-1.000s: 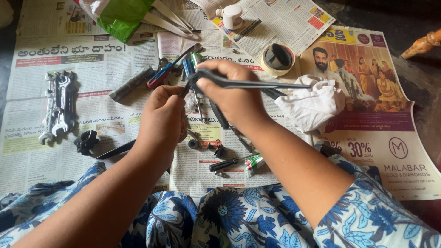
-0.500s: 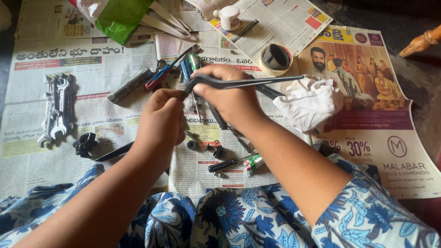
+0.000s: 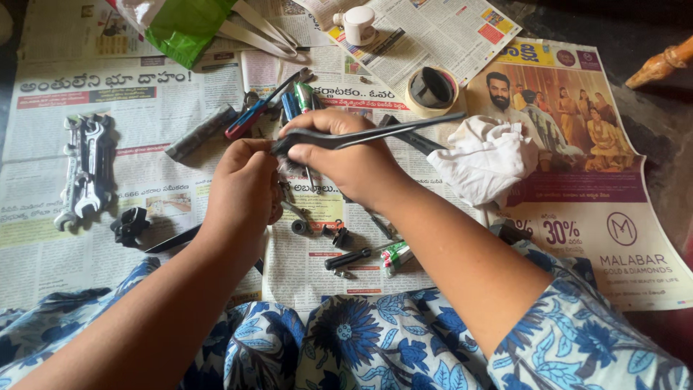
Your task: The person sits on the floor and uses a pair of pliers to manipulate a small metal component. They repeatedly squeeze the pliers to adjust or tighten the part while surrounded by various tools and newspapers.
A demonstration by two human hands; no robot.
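Pinching a pair of long dark tweezers (image 3: 361, 135) is what the right hand (image 3: 346, 155) is busy with, fingers squeezed closed around the middle so the tips point left toward the other hand. The left hand (image 3: 245, 184) sits curled right at those tips, fingers closed as if around something tiny, but whatever that is stays hidden behind the knuckles, so can't say what it is. Both hands hang close together just above the newspaper (image 3: 144, 94), probably so any small bit that slips lands on the paper and not the dark floor.

Everything else is spread out within easy reach. A bunch of wrenches (image 3: 85, 170) lies off to the left, well apart from the hands. Screwdrivers (image 3: 263, 108) are piled just beyond the hands, a roll of tape (image 3: 432, 90) sits beyond them to the right, and a crumpled white cloth (image 3: 487, 159) rests just beside the right forearm. A small black-handled screwdriver (image 3: 354, 256) and some little metal parts (image 3: 317, 230) lie below the hands, near the lap. A green plastic bag (image 3: 184, 25) is at the far edge.
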